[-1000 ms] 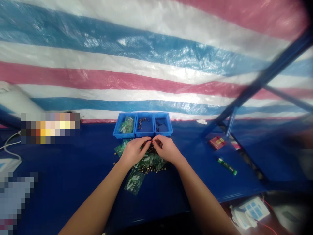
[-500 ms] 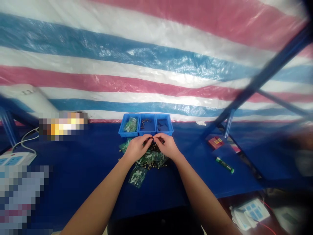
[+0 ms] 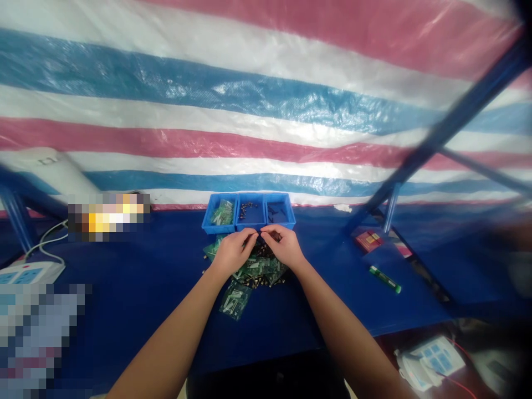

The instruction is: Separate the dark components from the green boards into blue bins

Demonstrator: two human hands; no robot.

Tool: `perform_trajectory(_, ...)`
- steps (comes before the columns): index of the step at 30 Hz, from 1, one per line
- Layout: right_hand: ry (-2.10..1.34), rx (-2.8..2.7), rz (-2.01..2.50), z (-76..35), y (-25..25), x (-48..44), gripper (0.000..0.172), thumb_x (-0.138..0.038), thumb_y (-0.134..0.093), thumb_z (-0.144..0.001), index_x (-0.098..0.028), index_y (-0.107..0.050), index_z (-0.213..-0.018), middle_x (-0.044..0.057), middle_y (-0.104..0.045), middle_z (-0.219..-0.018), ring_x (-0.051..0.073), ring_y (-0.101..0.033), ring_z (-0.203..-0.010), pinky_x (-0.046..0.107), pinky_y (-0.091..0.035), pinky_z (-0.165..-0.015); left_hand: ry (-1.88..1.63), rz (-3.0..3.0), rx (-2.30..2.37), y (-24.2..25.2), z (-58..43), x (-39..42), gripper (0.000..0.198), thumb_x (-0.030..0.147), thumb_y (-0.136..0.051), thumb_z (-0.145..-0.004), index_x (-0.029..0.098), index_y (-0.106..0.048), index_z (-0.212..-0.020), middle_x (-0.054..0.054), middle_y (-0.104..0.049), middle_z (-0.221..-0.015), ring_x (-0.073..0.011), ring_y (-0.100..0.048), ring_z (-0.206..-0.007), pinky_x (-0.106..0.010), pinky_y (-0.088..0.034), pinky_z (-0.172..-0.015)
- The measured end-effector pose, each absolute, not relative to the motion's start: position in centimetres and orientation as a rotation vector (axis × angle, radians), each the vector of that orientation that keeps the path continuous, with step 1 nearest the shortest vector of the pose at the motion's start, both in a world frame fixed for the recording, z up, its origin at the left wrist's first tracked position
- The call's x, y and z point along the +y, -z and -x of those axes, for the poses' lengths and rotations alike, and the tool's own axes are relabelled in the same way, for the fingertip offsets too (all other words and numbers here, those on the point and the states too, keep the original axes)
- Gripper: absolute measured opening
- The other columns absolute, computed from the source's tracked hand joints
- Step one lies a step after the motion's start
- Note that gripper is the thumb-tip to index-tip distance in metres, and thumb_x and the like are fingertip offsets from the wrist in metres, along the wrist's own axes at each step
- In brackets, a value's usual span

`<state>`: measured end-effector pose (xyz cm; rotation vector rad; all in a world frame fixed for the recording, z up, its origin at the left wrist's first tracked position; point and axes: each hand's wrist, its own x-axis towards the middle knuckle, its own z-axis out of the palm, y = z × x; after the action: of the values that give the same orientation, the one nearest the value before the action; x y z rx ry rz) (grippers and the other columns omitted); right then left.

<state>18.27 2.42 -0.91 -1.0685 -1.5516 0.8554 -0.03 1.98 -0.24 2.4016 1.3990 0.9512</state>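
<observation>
My left hand [image 3: 236,250] and my right hand [image 3: 284,244] face each other above a pile of small parts, fingertips close together. Both are pinched closed; whatever sits between the fingers is too small to name. Under them lies a heap of green-tinted clear bags [image 3: 254,271] mixed with small brass-coloured and dark pieces [image 3: 261,281]. A single bag of pale parts [image 3: 235,299] rests nearer to me. Just beyond my fingers stand three joined blue bins: the left bin [image 3: 219,228] holds bags, the middle bin [image 3: 250,226] small metal pieces, the right bin [image 3: 286,225] dark slender pieces.
On the blue tabletop [image 3: 341,293] at right lie a red box [image 3: 368,241] and a green tube [image 3: 385,279]. Blue frame posts [image 3: 390,208] rise on both sides. Power strips sit at far left [image 3: 31,272] and lower right [image 3: 434,360]. Striped sheeting [image 3: 266,127] hangs behind.
The fingertips of my two hands have drawn slightly apart. The view has shifted a little; the bins and pile look the same.
</observation>
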Motion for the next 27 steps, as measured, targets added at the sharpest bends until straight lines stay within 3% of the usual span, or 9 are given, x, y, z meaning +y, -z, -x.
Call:
perform_trajectory(4, -0.855, -1.528, 1.091, -18.3, 0.9, 2.4, 0.021, -0.035, -0.062, -0.082, -0.02, -0.073, -0.092, 0.005, -0.073, -0.085, 0.017, -0.065, -0.069, 0.029, -0.054, -0.064, -0.99, -2.366, 1.433, 0.7, 0.0, 2.2, 0.03, 0.042, -0.041, -0.098, 0.023, -0.06, -0.111, -0.001, -0.07, -0.081, -0.0154, -0.064, -0.066, -0.023, -0.046, -0.059)
perform_trajectory(16, -1.035, -1.445, 1.041, -18.0, 2.0, 2.6, 0.026, -0.039, -0.065, -0.082, -0.019, -0.073, -0.096, 0.007, -0.075, -0.087, 0.021, -0.072, -0.074, 0.035, -0.061, -0.075, -0.952, -2.318, 1.468, 0.7, 0.0, 2.1, 0.026, 0.04, -0.039, -0.098, 0.023, -0.058, -0.106, 0.001, -0.066, -0.072, -0.0134, -0.061, -0.059, -0.021, -0.043, -0.056)
perform_trajectory(21, -0.907, -1.507, 1.028, -18.1, 1.5, 2.5, 0.025, -0.035, -0.065, -0.082, -0.022, -0.073, -0.102, 0.007, -0.073, -0.101, 0.021, -0.07, -0.087, 0.035, -0.059, -0.081, -0.966, -2.316, 1.45, 0.4, 0.0, 2.0, 0.028, 0.04, -0.037, -0.099, 0.022, -0.058, -0.102, 0.001, -0.063, -0.07, -0.0133, -0.06, -0.057, -0.022, -0.043, -0.055)
perform_trajectory(27, -0.833, -1.532, 1.055, -18.3, 1.1, 2.4, 0.021, -0.033, -0.063, -0.084, -0.022, -0.074, -0.099, 0.007, -0.073, -0.098, 0.02, -0.069, -0.084, 0.033, -0.057, -0.078, -0.983, -2.304, 1.429, 0.5, 0.0, 2.1, 0.03, 0.043, -0.042, -0.097, 0.023, -0.058, -0.113, 0.0, -0.068, -0.077, -0.0148, -0.064, -0.064, -0.023, -0.046, -0.059)
